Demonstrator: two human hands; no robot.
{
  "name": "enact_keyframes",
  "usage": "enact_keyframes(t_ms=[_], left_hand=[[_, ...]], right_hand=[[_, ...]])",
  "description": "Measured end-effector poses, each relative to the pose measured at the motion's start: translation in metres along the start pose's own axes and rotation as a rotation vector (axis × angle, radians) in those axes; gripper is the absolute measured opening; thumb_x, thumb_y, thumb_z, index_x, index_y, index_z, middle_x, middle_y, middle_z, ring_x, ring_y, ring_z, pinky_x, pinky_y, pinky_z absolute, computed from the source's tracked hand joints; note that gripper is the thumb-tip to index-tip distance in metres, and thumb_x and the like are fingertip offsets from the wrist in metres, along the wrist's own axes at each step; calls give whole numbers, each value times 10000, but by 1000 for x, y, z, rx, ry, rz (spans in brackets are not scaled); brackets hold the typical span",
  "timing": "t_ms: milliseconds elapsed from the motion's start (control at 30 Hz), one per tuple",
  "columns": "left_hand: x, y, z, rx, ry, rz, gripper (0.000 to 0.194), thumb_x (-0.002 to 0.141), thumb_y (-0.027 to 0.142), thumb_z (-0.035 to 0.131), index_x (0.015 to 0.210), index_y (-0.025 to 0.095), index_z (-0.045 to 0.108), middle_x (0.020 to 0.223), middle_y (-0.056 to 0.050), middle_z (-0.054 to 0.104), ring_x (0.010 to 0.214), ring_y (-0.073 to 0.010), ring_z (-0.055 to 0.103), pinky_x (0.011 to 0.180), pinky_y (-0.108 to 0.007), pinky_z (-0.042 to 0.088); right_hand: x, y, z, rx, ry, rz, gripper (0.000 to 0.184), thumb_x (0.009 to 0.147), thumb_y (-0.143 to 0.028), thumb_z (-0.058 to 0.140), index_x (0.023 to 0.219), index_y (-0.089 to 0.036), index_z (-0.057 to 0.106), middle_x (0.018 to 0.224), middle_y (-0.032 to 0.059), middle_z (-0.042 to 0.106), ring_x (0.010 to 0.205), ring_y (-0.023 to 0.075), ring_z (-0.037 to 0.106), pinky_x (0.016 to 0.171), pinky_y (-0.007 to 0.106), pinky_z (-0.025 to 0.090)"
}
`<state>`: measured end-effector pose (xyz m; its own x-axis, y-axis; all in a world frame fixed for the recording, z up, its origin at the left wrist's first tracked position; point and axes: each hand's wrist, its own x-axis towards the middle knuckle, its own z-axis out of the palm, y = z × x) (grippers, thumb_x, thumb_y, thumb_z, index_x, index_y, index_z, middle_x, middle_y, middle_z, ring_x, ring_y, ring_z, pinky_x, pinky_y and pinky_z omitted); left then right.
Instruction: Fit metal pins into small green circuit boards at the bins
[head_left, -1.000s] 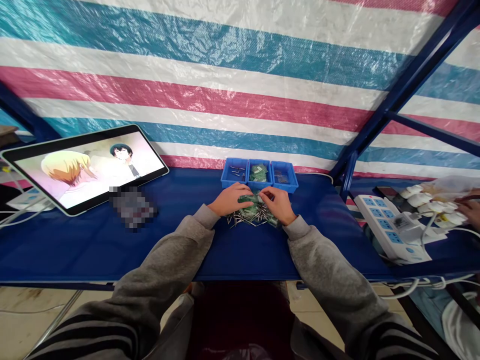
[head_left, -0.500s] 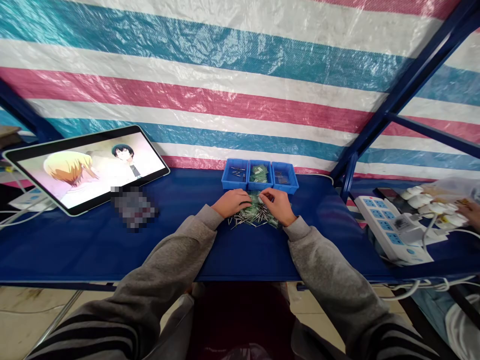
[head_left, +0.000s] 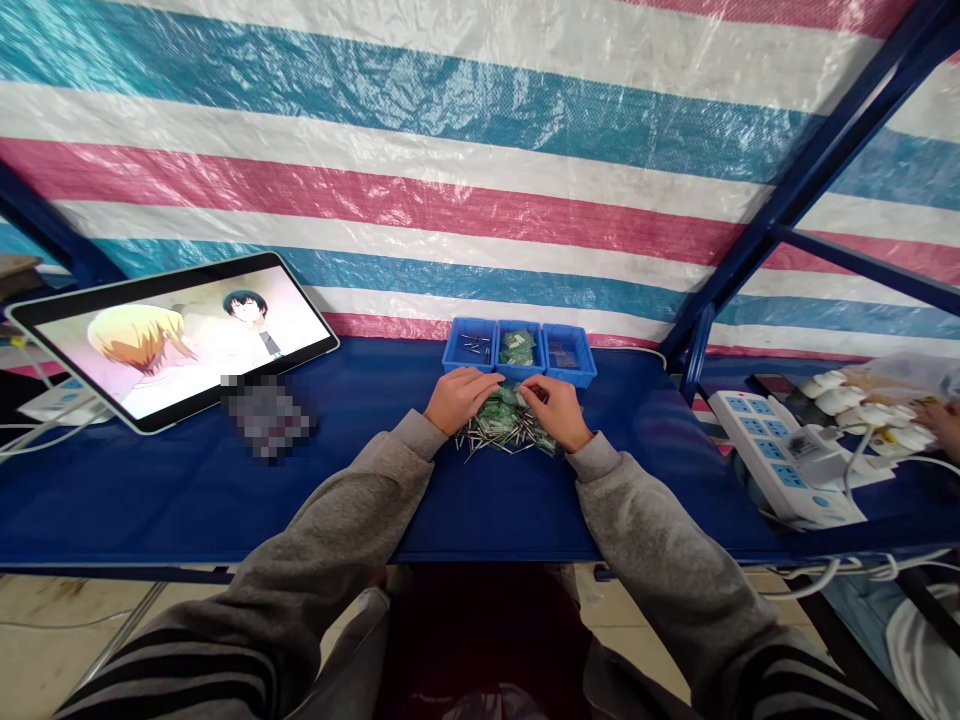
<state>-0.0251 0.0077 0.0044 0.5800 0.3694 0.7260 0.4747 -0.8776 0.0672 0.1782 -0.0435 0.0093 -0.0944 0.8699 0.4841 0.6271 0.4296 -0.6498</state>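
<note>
Over a heap of thin metal pins point(head_left: 504, 436) mixed with green plastic packets point(head_left: 495, 411), both my hands are close together. My left hand point(head_left: 460, 399) is closed at the heap's left, thumb and fingers pressed together; what they hold, if anything, is hidden. At the right, my right hand point(head_left: 556, 411) pinches a small pale plastic piece point(head_left: 520, 398) between thumb and forefinger. Just behind stand three blue bins: the left bin point(head_left: 450, 362) with a few metal pins, the middle bin point(head_left: 519, 373) with green packets, the right bin point(head_left: 576, 378) with small flat pieces too faint to name.
A tablet point(head_left: 180, 335) playing a cartoon leans at the left of the blue table point(head_left: 360, 365), beside a blurred-out object point(head_left: 270, 418). At the right are a white power strip point(head_left: 787, 460), white plugs point(head_left: 840, 400) and another person's hand point(head_left: 941, 425). Striped sheeting hangs behind.
My left hand's fingers drew back from the green packets, dipped towards the heap, then lifted slightly with the fingertips together. My right hand keeps its pinch in nearly the same place.
</note>
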Motion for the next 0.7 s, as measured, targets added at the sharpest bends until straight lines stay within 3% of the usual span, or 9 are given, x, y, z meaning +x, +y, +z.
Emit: enact_keyframes(t_ms=[200, 333, 500, 600, 700], left_hand=[[6, 17, -9, -140, 203, -180, 224, 955, 327, 544, 933, 184, 714, 882, -64, 752, 813, -180, 703, 801, -339, 572], [11, 32, -12, -251, 346, -358, 232, 923, 359, 591, 844, 180, 715, 858, -53, 748, 771, -176, 697, 749, -319, 586], [12, 41, -8, -419, 455, -478, 211, 869, 371, 659, 814, 172, 700, 841, -42, 733, 733, -168, 685, 695, -304, 586], [12, 38, -5, -544, 416, -540, 276, 851, 418, 671, 934, 155, 677, 853, -54, 724, 746, -172, 692, 701, -302, 591], [11, 33, -3, -666, 229, -566, 404, 824, 476, 680, 1062, 151, 647, 853, -59, 724, 774, -189, 698, 722, -316, 594]], right_hand=[[0, -3, -1, 40, 21, -12, 264, 907, -388, 517, 820, -189, 667, 738, 42, 674, 604, 160, 562, 598, 283, 444], [-2, -6, 0, 125, -50, -67, 325, 883, -487, 573, 970, -189, 668, 823, 51, 667, 578, 139, 543, 561, 273, 453], [-2, -7, 3, 150, -73, -149, 324, 892, -501, 565, 854, -190, 651, 759, 41, 632, 575, 140, 548, 582, 278, 462], [-2, -5, 3, 153, -18, -112, 313, 906, -489, 538, 837, -197, 629, 762, 42, 638, 627, 160, 587, 610, 287, 474], [-2, -4, 1, 180, 26, -19, 295, 911, -474, 522, 855, -201, 619, 682, 20, 628, 571, 164, 595, 592, 294, 480]])
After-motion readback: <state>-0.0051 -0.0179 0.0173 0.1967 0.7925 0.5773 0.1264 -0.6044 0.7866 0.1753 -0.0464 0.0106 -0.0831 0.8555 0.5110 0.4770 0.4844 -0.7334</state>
